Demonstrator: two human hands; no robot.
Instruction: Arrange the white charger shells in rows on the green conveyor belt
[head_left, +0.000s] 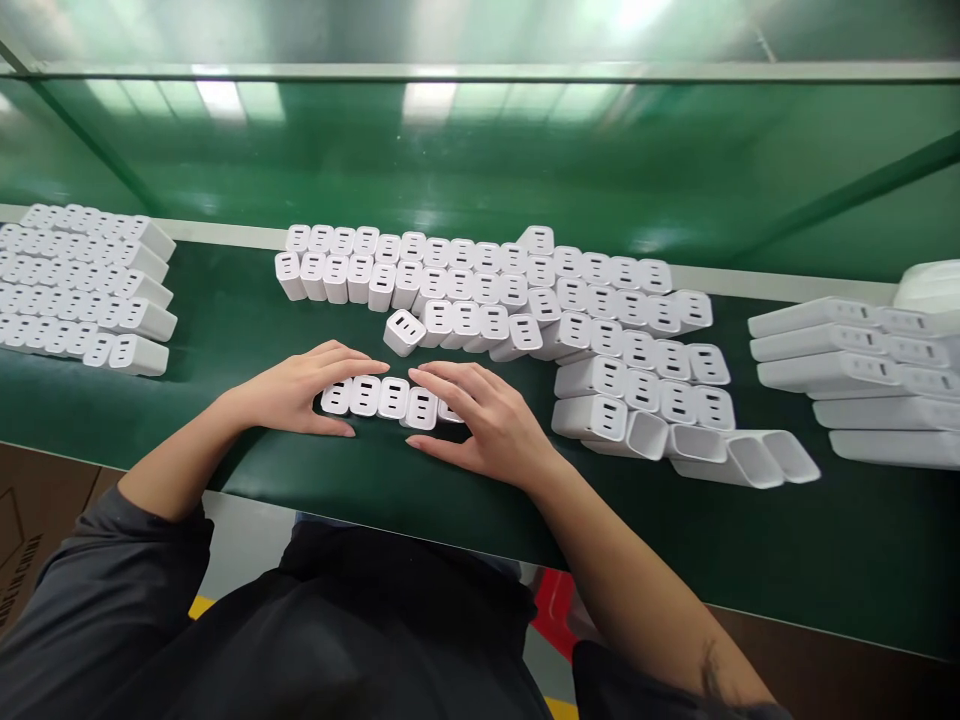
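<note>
Several white chargers (393, 398) with port slots on their upward faces stand in a short row before me. My left hand (300, 388) is around the row's left end, fingers along the far side and thumb on the near side. Around the right end is my right hand (487, 420), held the same way, and it partly hides the last charger there. One charger near my right fingers sits slightly out of line. Just behind the row, a single tilted charger (405, 332) stands by itself.
Longer rows of chargers (439, 283) stretch across the back of the green table (300, 475). Open-ended white shells (754, 461) lie at their right end. Another block of chargers (127, 352) stands far left, and stacked chargers (825, 371) lie far right. A green panel (450, 160) rises behind.
</note>
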